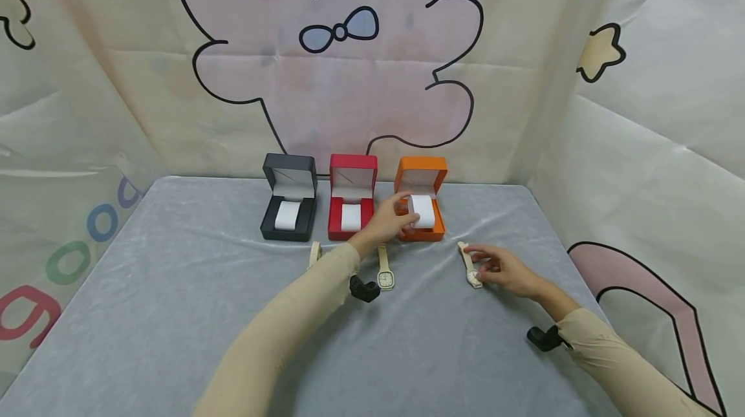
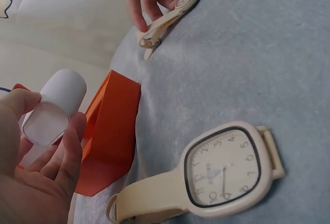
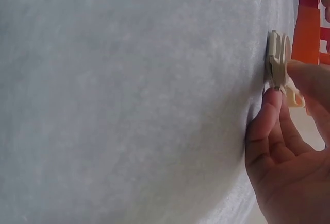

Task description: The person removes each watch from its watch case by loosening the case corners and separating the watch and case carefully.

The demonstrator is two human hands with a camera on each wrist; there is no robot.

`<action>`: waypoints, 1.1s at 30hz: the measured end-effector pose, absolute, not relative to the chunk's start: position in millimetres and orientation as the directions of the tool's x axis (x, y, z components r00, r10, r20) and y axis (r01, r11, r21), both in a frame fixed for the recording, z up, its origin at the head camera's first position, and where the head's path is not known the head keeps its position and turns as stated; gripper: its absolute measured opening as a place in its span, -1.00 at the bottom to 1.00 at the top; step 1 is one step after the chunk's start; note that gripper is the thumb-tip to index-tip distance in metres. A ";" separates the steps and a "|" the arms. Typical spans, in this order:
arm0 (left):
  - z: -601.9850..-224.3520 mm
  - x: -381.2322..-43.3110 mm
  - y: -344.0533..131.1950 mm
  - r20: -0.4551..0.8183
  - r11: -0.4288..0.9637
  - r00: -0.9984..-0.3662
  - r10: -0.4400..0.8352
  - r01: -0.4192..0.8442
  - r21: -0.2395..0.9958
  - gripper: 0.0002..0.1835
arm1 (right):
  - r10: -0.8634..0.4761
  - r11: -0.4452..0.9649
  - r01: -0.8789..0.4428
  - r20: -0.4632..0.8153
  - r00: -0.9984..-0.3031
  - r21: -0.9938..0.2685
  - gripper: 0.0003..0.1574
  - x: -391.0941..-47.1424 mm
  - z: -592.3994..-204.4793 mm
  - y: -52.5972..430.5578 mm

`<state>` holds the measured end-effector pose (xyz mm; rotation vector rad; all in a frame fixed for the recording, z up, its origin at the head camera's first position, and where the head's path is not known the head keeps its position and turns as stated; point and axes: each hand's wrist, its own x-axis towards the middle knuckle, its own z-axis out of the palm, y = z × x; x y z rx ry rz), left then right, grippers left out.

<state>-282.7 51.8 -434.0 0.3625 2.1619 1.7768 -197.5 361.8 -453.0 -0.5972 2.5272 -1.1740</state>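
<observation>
My left hand (image 1: 385,218) holds a white watch cushion (image 1: 423,211) between thumb and fingers, just above the open orange watch box (image 1: 433,235). In the left wrist view the cushion (image 2: 64,92) is tilted, one flat end facing the camera. To the right, my right hand (image 1: 511,271) pinches a cream wristwatch (image 1: 469,267) at its case, thumb on top; the watch lies on the cloth with its strap pointing toward the back. A square-faced cream wristwatch (image 2: 221,167) lies below my left hand. Beside the left forearm shows part of another cream watch (image 1: 315,253), mostly hidden by the sleeve.
Left of the orange box stand an open red watch box (image 1: 335,216) and an open black one (image 1: 269,222), each with a white cushion inside. Grey cloth (image 1: 174,288) covers the table. Printed curtains (image 1: 372,100) hang behind and at both sides.
</observation>
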 end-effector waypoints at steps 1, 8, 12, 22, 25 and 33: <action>-434.5 -283.9 52.9 -0.079 0.192 -0.916 0.393 -0.002 0.981 -0.30 | -0.482 0.577 -0.237 -0.091 -0.872 -0.781 -0.29 -197.8 -453.2 362.6; -438.6 -290.1 57.7 -0.068 0.197 -0.906 0.417 0.017 0.980 -0.29 | -0.482 0.558 -0.218 -0.099 -0.870 -0.801 -0.26 -199.1 -454.6 365.8; -440.8 -292.4 58.9 -0.067 0.188 -0.904 0.422 0.015 0.982 -0.28 | -0.483 0.554 -0.208 -0.107 -0.869 -0.806 -0.25 -198.5 -453.0 365.2; -446.4 -294.2 59.9 -0.035 0.271 -0.912 0.409 0.085 0.959 -0.30 | -0.471 0.561 -0.196 -0.117 -0.874 -0.804 -0.25 -197.6 -452.0 364.9; -447.4 -294.3 60.6 -0.022 0.316 -0.917 0.399 0.115 0.942 -0.31 | -0.464 0.571 -0.185 -0.128 -0.877 -0.800 -0.24 -198.2 -452.6 364.7; -447.6 -294.6 60.7 -0.029 0.342 -0.920 0.391 0.116 0.933 -0.32 | -0.466 0.556 -0.179 -0.127 -0.875 -0.812 -0.24 -196.6 -449.6 363.0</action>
